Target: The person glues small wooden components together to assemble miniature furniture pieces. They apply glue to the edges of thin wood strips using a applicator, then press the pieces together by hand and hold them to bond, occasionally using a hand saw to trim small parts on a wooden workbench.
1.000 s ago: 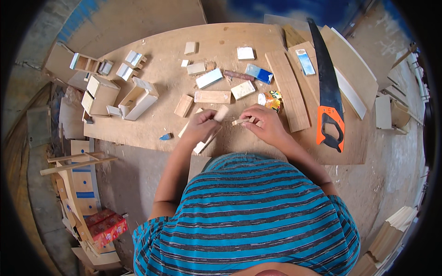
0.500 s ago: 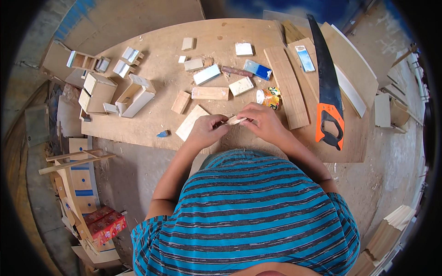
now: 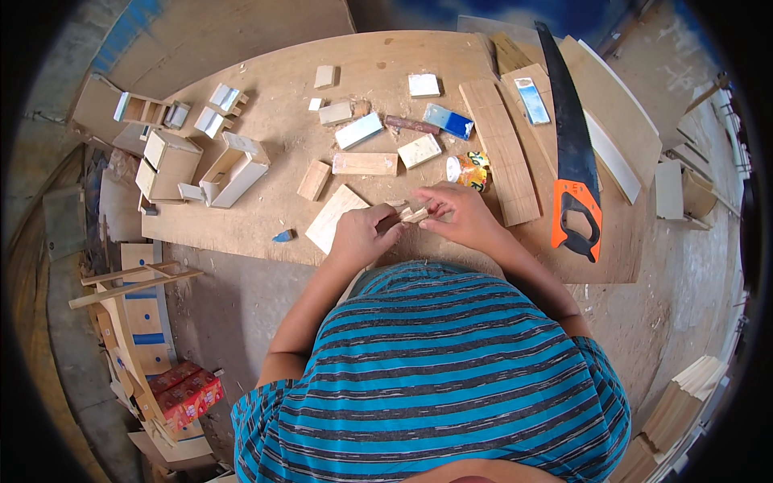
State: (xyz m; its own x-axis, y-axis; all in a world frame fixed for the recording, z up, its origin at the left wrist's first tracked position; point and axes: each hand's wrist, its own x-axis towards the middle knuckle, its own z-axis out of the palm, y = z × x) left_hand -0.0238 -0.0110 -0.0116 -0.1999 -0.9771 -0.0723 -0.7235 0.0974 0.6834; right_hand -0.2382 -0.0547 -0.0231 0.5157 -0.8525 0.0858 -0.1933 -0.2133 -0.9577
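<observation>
Small pieces of pale wood [image 3: 414, 215] are between my two hands, just above the near edge of the workbench. My left hand [image 3: 364, 233] pinches the left end with thumb and forefinger. Curved around the right end are the fingers of my right hand [image 3: 463, 217], somewhat spread, the thumb below. Whether the wood is one notched piece or two small ones is hard to make out. Beside my left hand lies a flat pale board [image 3: 334, 216]. A small jar with a yellow and orange label [image 3: 467, 171] lies just beyond my right hand.
A handsaw with an orange handle [image 3: 576, 213] lies at the right beside a long plank [image 3: 501, 153]. Wood blocks, one blue and white [image 3: 448, 121], lie scattered mid-bench. Small wooden boxes [image 3: 233, 169] stand at the left. A blue chip [image 3: 283, 236] lies near the front edge.
My right fingers have loosened and spread around the small wood, which now sits turned differently between my hands. The things on the bench are unmoved.
</observation>
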